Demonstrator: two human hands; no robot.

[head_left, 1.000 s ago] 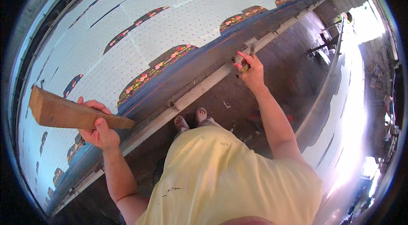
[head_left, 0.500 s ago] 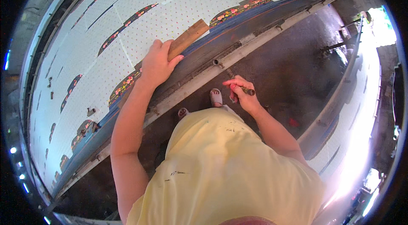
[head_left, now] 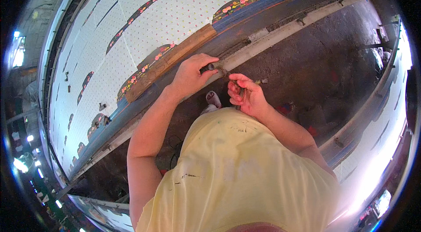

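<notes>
My left hand (head_left: 190, 74) is at the table's near rail, its thumb and fingers closed around a short, dark round fitting (head_left: 207, 68). Just to its right, my right hand (head_left: 247, 95) is closed round a slim tool with a dark handle (head_left: 262, 81). The tool's far end reaches toward the rail by the fitting; its exact kind is unclear. A brown wooden board (head_left: 180, 53) lies along the near edge of the printed table, untouched by either hand. White dotted fabric (head_left: 175, 12) with dark floral patches covers the tabletop.
The pale metal rail (head_left: 280, 39) carries several small fittings along the table. Below is a dark floor (head_left: 307, 69), with my sandalled foot (head_left: 213, 98) on it. Another long table (head_left: 364, 144) with similar pale fabric stands at the right.
My left hand has left the wooden board and moved to the fitting on the rail. The board now lies flat along the edge. My right hand has brought the tool closer to the left.
</notes>
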